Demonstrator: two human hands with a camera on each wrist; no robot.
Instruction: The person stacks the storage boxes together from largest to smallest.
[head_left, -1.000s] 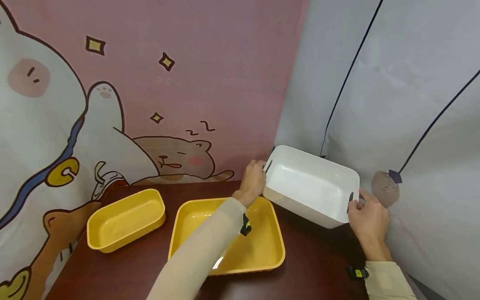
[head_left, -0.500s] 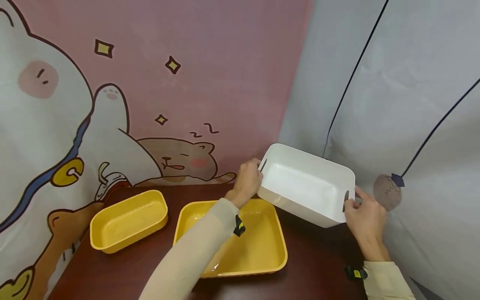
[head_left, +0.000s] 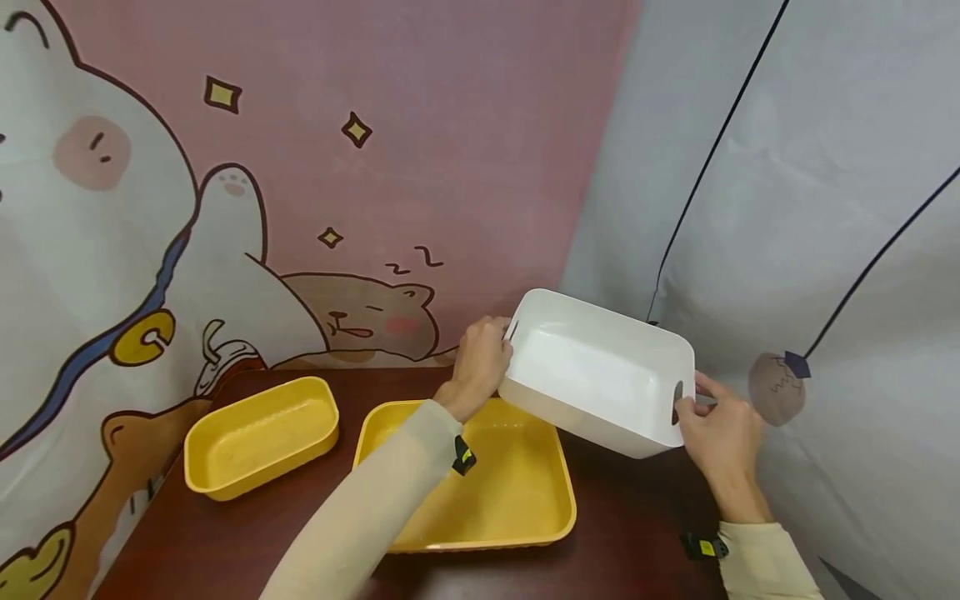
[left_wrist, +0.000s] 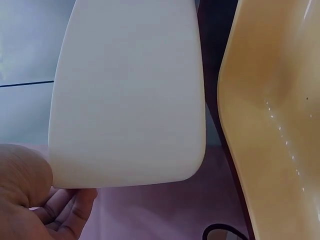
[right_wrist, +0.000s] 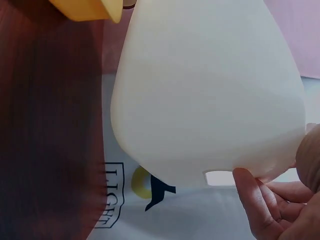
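Both hands hold a white plastic bin [head_left: 592,367], empty inside, with a slot handle in each short end. The left hand [head_left: 478,362] grips its left end, while the right hand [head_left: 723,437] pinches the right rim at the handle slot. The bin is tilted, its opening facing the head camera, its left end over the back right corner of a large yellow tub [head_left: 517,492]. Its outer surface fills the left wrist view, where the left fingers [left_wrist: 80,212] curl at the rim. In the right wrist view, the right fingers [right_wrist: 250,200] reach in beside the slot.
A smaller yellow tub [head_left: 262,433] stands at the left of the dark red-brown table [head_left: 637,533]. The left forearm [head_left: 367,508] crosses over the large tub. Behind hangs a pink cartoon cloth [head_left: 450,150], and a grey-white cloth [head_left: 847,250] closes the right side.
The white bin has moved left with both hands holding it, more over the large yellow tub. The head view has turned slightly left. Both yellow tubs stay on the table.
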